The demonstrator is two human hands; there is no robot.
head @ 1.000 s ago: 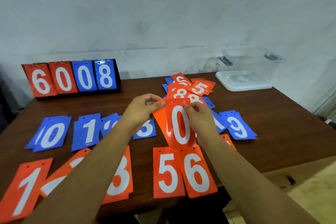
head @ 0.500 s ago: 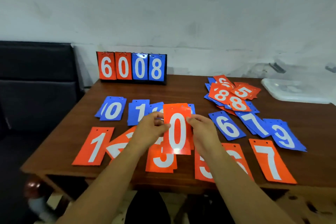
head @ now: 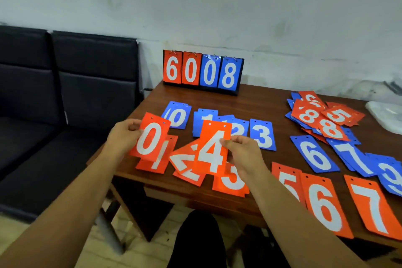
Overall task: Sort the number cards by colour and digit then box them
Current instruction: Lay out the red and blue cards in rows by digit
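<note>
The far wall [head: 217, 6] is whitish plaster, scuffed and stained, with a rough grey band along its lower edge. On the left, black padded seats [head: 65, 85] stand with their backs against this wall. A dark reddish-brown wooden surface [head: 261, 102] fills the centre and right. The near floor [head: 134, 257] is pale.

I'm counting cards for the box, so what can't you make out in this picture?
Head view only:
- Blue 2 card: digit half hidden behind the orange 4 card in the right hand.
- Orange 1 card: top covered by the orange 0 card in the left hand.
- Mixed pile: lower digits buried.
- Blue 9 card and plastic lid: cut by right edge.
</note>
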